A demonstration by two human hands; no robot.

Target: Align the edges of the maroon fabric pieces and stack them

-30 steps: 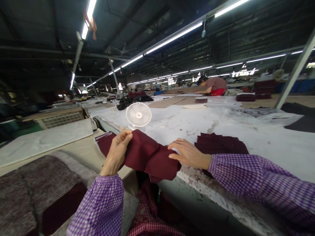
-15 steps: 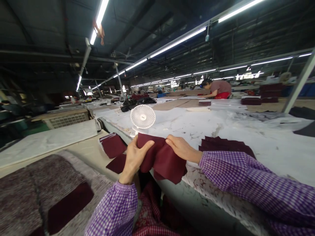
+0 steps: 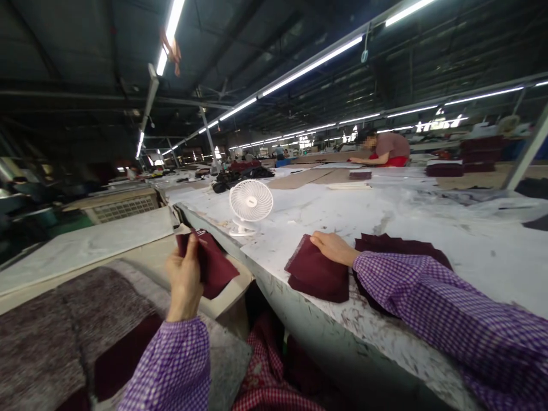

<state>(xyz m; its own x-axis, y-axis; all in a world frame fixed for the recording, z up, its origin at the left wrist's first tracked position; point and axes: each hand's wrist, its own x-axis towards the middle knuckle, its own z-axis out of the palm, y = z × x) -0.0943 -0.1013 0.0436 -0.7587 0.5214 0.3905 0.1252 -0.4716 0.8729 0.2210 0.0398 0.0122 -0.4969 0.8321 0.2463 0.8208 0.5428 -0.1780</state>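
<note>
My left hand [image 3: 185, 279] grips a maroon fabric piece, its thumb up, over the cream table at the left. Beside and behind it lies a maroon fabric stack [image 3: 214, 264]; where the held piece ends and the stack begins is hard to tell. My right hand [image 3: 334, 248] pinches the upper edge of several maroon fabric pieces [image 3: 319, 271] at the white table's near edge. Right of these, partly under my right sleeve, is a dark maroon pile [image 3: 398, 245] with jagged edges.
A white fan [image 3: 250, 201] stands on the white table [image 3: 299, 200] ahead. A gap separates the two tables. Mottled fabric [image 3: 38, 308] with a maroon piece [image 3: 124, 354] lies at the lower left. A person [image 3: 387, 149] leans over the table farther back.
My hands have moved apart from in front of the fan. The left went left with a maroon piece; the right moved slightly right, bringing the other maroon pieces over the white table's edge.
</note>
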